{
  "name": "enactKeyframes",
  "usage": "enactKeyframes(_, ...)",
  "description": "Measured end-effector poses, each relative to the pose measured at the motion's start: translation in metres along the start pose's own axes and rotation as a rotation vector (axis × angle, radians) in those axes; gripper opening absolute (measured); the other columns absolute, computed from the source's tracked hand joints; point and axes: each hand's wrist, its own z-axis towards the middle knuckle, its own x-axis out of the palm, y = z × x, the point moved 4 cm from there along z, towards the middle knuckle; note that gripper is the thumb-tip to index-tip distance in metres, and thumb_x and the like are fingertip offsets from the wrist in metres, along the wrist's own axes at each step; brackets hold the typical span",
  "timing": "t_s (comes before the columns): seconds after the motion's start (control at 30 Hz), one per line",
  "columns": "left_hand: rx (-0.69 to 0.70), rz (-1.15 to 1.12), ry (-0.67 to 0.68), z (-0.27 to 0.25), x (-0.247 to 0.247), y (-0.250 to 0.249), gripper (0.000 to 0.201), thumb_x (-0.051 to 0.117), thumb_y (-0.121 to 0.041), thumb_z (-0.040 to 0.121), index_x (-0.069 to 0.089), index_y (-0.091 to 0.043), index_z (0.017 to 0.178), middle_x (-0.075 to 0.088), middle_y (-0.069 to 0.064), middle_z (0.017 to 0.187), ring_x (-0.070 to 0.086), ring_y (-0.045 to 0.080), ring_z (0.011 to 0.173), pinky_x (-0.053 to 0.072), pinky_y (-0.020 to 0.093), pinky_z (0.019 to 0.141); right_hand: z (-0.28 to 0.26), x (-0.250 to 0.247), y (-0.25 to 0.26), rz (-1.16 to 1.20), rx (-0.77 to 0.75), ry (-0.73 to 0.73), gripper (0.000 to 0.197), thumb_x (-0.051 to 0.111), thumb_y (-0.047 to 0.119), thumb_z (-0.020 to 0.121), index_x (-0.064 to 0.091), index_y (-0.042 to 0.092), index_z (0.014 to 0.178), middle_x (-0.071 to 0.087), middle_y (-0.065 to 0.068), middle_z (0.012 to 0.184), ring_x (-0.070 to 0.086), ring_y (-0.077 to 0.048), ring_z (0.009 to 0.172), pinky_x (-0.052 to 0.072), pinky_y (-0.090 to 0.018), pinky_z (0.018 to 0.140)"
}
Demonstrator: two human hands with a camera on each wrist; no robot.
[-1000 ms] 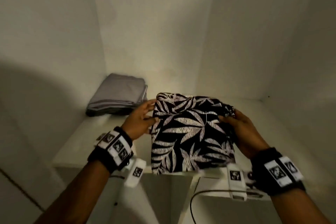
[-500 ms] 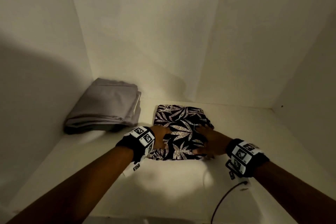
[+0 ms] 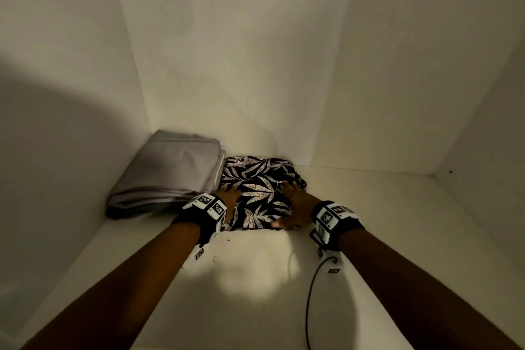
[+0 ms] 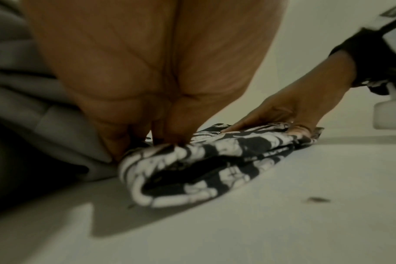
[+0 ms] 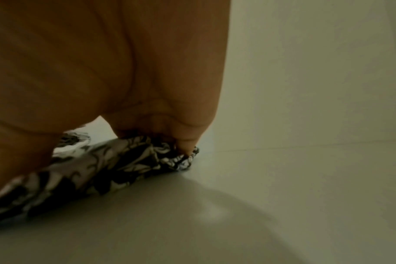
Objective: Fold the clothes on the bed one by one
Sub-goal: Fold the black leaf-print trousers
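Observation:
A folded black-and-white leaf-print garment (image 3: 258, 187) lies flat on the white shelf (image 3: 255, 278), close against a folded grey garment (image 3: 170, 170) on its left. My left hand (image 3: 230, 196) rests on the print garment's left edge, fingers laid forward beside the grey stack. On the right side my right hand (image 3: 295, 202) presses down with straight fingers, thumb at the front corner. The left wrist view shows the garment's (image 4: 203, 160) layered front fold and the right hand (image 4: 294, 107) flat on top. In the right wrist view, fingertips (image 5: 188, 144) press the bunched right edge (image 5: 90, 169).
White walls close the shelf in at the back, left and right. Bare shelf lies right of the print garment and in front of it. A black cable (image 3: 309, 307) hangs from my right wrist band over the shelf front. Small dark specks (image 4: 317, 200) lie on the shelf.
The print garment went from being held at the shelf's front edge to lying deep on the shelf beside the grey stack. Both hands now press on top of it, farther in.

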Motion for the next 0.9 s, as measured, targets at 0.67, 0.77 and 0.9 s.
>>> enactKeyframes(0.67,0.556,-0.701,-0.244,-0.188,0.017,-0.133,0.056,0.061,-0.051,0.082,0.054,-0.036,0.135,0.063,-0.017,0.124,0.061,0.003,0.111,0.048,0.03,0.098,-0.352,0.104,0.026,0.787,0.31,-0.868,0.032,0.069,0.048,0.091,0.067,0.035,0.12,0.075,0.012,0.097,0.071,-0.013,0.076,0.057,-0.033,0.072)
enactKeyframes(0.77,0.715,-0.605,-0.107,-0.225,0.068,-0.206,0.047,0.066,-0.041,0.09,0.055,-0.034,0.135,0.066,-0.015,0.121,0.063,0.005,0.107,0.051,0.032,0.096,-0.434,0.166,0.024,0.855,0.505,-1.039,0.023,0.07,0.036,0.094,0.071,0.027,0.115,0.076,0.004,0.09,0.071,-0.015,0.071,0.059,-0.043,0.072)
enactKeyframes(0.9,0.862,-0.506,0.117,-0.275,0.145,-0.288,0.048,0.07,-0.028,0.092,0.056,-0.021,0.137,0.066,-0.003,0.124,0.065,0.014,0.11,0.05,0.034,0.1,-0.516,0.225,0.031,0.858,0.658,-1.191,0.018,0.068,0.021,0.096,0.071,0.014,0.112,0.076,-0.005,0.088,0.072,-0.027,0.075,0.061,-0.044,0.072)
